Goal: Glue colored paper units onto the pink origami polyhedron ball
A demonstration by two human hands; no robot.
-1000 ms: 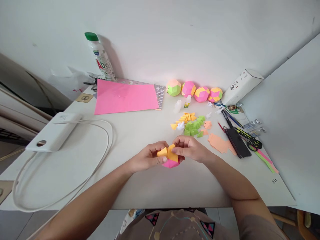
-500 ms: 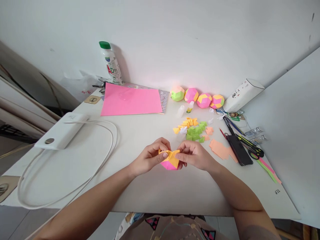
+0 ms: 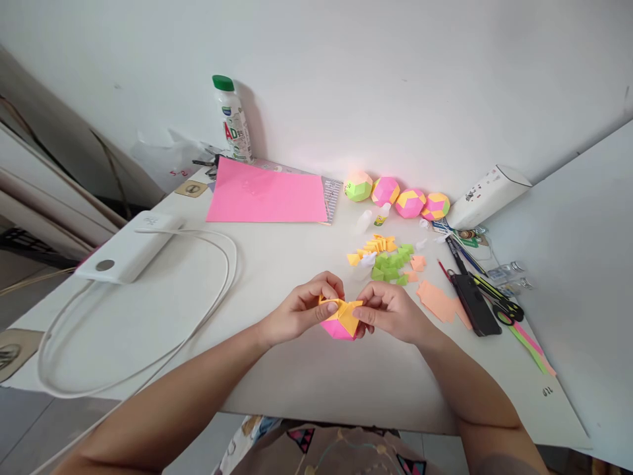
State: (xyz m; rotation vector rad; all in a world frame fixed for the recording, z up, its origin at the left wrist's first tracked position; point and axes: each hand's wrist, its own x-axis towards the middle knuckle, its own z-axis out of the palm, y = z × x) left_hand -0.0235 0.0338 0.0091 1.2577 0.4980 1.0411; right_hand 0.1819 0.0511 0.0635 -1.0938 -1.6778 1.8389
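Between my two hands, above the front of the white table [image 3: 277, 389], is a partly built folded-paper ball [image 3: 341, 328], pink below and yellow-orange on top. My left hand [image 3: 314, 307] grips its left side, thumb on a yellow flap and fingers behind. On the right side my right hand [image 3: 388, 310] pinches a yellow flap between thumb and fingers. The ball's far side is hidden by my fingers. Just beyond my hands lie folded yellow pieces [image 3: 378, 244], green pieces [image 3: 390, 264] and peach pieces [image 3: 418, 263].
Several finished paper balls [image 3: 386, 190] line the wall, near small glue bottles [image 3: 382, 214]. At right lie a black phone-like case [image 3: 475, 305], scissors [image 3: 507, 309] and peach sheets [image 3: 438, 301]. A pink sheet [image 3: 270, 194], a drink bottle [image 3: 235, 125] and a white power strip [image 3: 131, 247] with its cable stand left.
The whole view has shifted slightly, so most things sit a little further right. Both hands keep hold of the paper ball, with the right hand's pinch on the yellow flap nearly unchanged.
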